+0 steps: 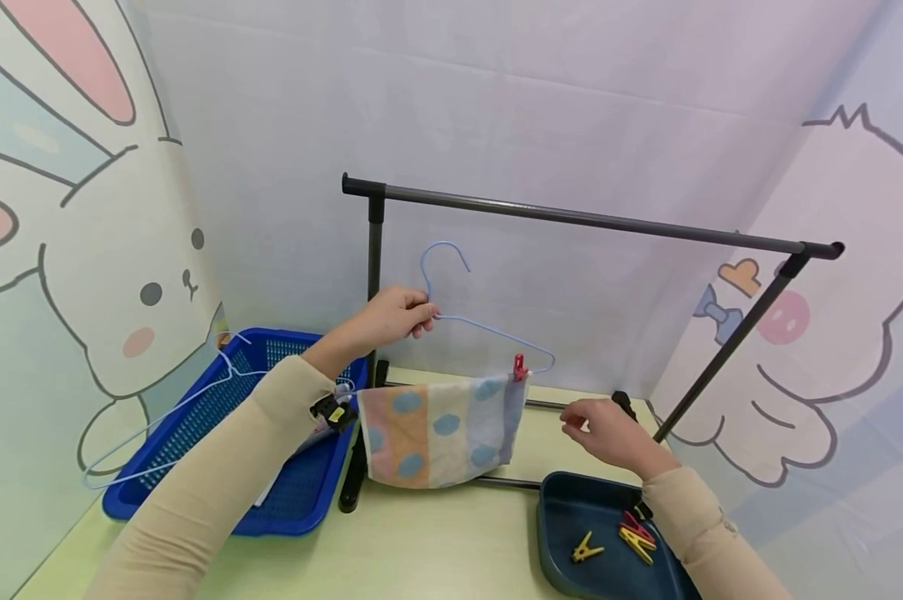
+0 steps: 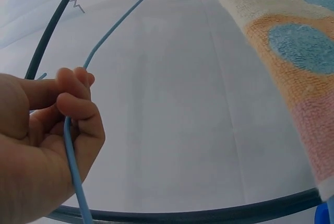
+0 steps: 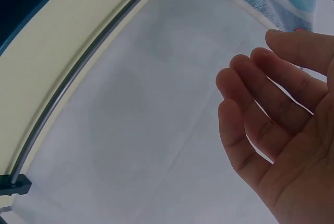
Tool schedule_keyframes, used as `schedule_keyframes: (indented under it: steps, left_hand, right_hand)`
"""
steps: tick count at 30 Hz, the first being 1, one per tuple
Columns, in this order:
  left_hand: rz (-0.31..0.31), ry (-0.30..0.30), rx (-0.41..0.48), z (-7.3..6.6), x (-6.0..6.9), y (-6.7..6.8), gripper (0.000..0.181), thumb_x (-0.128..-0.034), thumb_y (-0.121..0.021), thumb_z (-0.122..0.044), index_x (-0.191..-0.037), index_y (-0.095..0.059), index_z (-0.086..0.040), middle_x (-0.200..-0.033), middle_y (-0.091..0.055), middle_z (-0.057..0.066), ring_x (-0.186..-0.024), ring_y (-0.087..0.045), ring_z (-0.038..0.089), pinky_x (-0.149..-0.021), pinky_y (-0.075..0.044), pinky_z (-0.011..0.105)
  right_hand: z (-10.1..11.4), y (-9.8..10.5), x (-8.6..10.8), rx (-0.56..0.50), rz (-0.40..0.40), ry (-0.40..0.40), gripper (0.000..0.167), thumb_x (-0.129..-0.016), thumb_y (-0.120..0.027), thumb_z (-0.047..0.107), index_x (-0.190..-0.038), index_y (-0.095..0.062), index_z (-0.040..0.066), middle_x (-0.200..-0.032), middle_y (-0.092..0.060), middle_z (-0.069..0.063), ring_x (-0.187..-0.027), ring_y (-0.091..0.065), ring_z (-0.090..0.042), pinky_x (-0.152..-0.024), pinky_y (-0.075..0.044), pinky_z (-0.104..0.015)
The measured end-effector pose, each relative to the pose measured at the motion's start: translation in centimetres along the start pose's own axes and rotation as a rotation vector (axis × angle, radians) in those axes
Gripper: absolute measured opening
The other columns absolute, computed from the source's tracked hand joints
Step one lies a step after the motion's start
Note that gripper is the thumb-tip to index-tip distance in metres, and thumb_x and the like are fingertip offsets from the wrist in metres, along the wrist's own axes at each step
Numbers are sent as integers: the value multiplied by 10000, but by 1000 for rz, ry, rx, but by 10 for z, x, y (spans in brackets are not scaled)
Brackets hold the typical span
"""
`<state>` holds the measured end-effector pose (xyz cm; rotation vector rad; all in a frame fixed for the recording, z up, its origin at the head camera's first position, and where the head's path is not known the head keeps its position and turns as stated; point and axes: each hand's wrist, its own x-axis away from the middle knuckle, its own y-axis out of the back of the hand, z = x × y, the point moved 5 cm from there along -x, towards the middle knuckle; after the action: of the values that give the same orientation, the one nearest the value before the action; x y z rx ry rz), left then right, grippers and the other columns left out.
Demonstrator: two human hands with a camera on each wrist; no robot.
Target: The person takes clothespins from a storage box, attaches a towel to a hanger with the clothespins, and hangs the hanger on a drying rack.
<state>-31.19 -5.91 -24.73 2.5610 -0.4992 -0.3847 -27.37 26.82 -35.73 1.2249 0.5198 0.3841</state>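
My left hand [image 1: 399, 317] pinches the blue hanger [image 1: 496, 331] at the base of its hook, below the rack's bar. A towel [image 1: 446, 429] with colored stripes and blue dots hangs over the hanger's lower part. One red clip [image 1: 520, 367] grips the towel at its right end. In the left wrist view my left hand's fingers [image 2: 78, 104] curl round the hanger wire. To the right of the towel my right hand [image 1: 609, 433] holds nothing, its fingers loosely bent; the right wrist view shows its palm [image 3: 297, 140] near the towel's corner.
The dark rack's bar [image 1: 571, 217] spans above. A blue basket [image 1: 286, 508] at the left holds cloth, with another hanger [image 1: 189, 408] lying across it. At the lower right stands a dark tray [image 1: 564, 575] with yellow clips [image 1: 586, 548] and a red one [image 1: 636, 527].
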Motion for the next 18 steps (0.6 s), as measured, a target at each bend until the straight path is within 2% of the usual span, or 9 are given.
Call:
schedule_keyframes:
  steps: [7,18]
  left_hand:
    - [17,0,-2,-2,1,-3,252,-1010,-470,-197,-897,-629,-37,-793,-599,62,-608,-458,188,-529,-325,251]
    - [15,6,-29,-5,0,-3,255,-1014,-459,-208,-915,-640,-58,-789,-602,64,-585,-427,176,-530,-314,259]
  right_hand:
    - [-6,-11,12,-4,58,12,65,-866,-682,102,-928,-688,121,-841,-636,75,-741,-583,-53,-672,-512,-287]
    - [-12,-36,25,39,200,14,88,-832,-709,104,-913,-678,120,-821,-612,74,-719,-548,-69,-652,-491,-299]
